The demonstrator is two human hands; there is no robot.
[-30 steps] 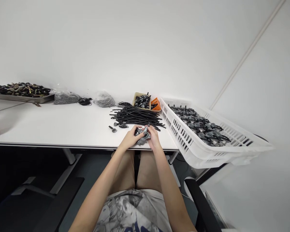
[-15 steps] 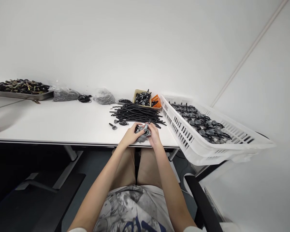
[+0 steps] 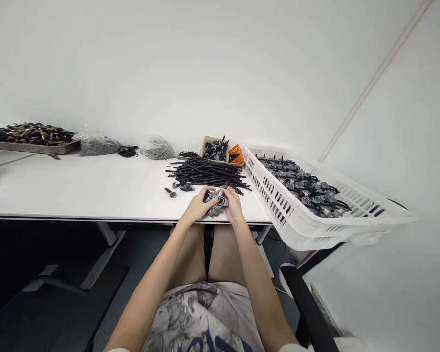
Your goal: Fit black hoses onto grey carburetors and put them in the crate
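Note:
At the table's front edge, a grey cast-metal part (image 3: 217, 209) that looks like a carburetor sits between my two hands. My left hand (image 3: 198, 205) grips it from the left, thumb across its top. From the right, the fingers of my right hand (image 3: 233, 204) close around its other side; a small dark piece shows at those fingertips. The part's underside is hidden by the hands. Just beyond lies a heap of black rubber hoses (image 3: 209, 171). Left of the hoses are a few small round black-and-grey pieces with stems (image 3: 171, 193).
A white slatted basket (image 3: 297, 227) holding rows of similar grey parts with black hoses stands at the right. Behind the hoses are a yellow bin (image 3: 204, 146) and an orange basket (image 3: 236, 149). Plastic bags (image 3: 157, 147) and a metal tray (image 3: 33, 146) line the wall.
A bit of another person's arm at the left edge has gone out of view. My hands keep almost the same hold on the part.

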